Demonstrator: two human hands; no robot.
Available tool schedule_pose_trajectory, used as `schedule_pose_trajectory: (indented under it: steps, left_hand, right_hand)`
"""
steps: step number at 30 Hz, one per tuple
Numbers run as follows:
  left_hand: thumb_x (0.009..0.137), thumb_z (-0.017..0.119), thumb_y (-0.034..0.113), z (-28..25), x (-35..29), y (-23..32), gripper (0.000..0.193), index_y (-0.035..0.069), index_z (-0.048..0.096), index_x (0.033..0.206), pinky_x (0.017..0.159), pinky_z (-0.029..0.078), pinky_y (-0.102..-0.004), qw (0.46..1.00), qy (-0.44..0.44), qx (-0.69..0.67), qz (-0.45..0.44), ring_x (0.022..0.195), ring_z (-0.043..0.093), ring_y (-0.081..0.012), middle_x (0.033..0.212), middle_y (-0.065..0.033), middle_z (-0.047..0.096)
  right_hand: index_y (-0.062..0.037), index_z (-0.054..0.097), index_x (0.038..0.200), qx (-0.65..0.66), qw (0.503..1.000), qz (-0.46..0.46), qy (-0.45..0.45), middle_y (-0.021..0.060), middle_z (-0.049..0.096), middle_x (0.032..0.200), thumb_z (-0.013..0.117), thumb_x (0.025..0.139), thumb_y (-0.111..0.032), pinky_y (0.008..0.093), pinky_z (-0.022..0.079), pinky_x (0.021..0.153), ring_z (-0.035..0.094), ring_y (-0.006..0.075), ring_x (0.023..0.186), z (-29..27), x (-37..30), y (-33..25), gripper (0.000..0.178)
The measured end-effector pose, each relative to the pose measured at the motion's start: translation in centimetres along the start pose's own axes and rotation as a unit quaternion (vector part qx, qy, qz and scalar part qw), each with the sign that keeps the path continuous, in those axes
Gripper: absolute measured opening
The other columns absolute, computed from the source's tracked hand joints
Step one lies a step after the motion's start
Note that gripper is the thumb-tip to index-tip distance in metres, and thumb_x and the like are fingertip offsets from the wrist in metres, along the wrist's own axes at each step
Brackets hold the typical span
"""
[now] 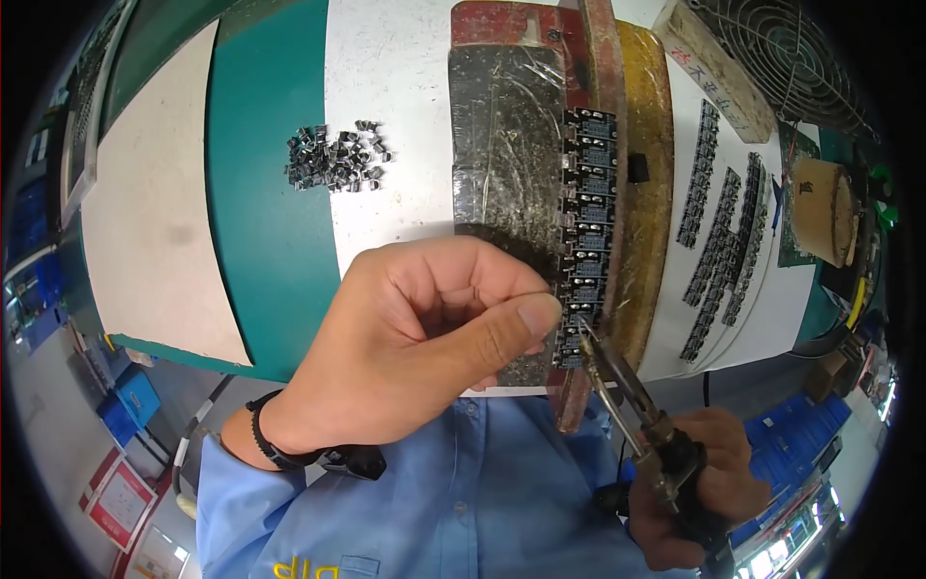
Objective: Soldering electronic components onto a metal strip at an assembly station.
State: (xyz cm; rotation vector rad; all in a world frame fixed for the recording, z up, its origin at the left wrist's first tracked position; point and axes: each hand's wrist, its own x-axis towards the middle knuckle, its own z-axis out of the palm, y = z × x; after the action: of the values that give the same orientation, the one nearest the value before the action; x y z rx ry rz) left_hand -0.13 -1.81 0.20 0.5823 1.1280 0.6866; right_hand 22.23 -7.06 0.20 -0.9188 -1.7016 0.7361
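A long row of small, flat black boards (590, 207) is held by a rusty red metal bar (606, 58), at two o'clock from the bare left hand (415, 328). Silver spots are seen toward twelve o'clock, so that part looks done; the few boards near six o'clock may be left. There, a thin, dark metal soldering iron (632, 388) is pointed, clamped in the right hand's (719, 487) curled fingers. The left thumb and finger are pinched together; whether anything is held cannot be told. From the row, dark board strips (723, 232) are laid at three o'clock, and loose, small black parts (333, 159) are heaped, unused, at ten o'clock.
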Motion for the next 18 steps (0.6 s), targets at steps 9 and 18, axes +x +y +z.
schedule_pose_trajectory:
  steps: [9, 18]
  left_hand:
    - [0.083, 0.062, 0.01, 0.1, -0.1, 0.0, 0.013, -0.002, 0.059, 0.085, 0.047, 0.04, -0.0169, 1.0, 0.002, -0.015, -0.011, 0.052, 0.051, -0.0057, 0.071, -0.0053, 0.061]
    - [0.083, 0.063, 0.009, 0.0, 0.0, -0.1, 0.013, -0.003, 0.059, 0.084, 0.048, 0.04, -0.017, 1.0, 0.001, -0.022, -0.009, 0.053, 0.051, -0.0055, 0.071, -0.0054, 0.061]
  right_hand:
    - [-0.0013, 0.044, 0.099, 0.014, 1.0, -0.01, 0.019, 0.0122, 0.056, 0.065, 0.051, 0.083, -0.047, 0.0302, 0.042, 0.049, 0.056, 0.0227, 0.055, 1.1, 0.9, 0.2, 0.049]
    - [0.0011, 0.045, 0.097, 0.041, 0.999, -0.025, 0.016, 0.0123, 0.053, 0.058, 0.051, 0.085, -0.043, 0.0281, 0.044, 0.043, 0.056, 0.0225, 0.05, 1.3, 1.4, 0.7, 0.047]
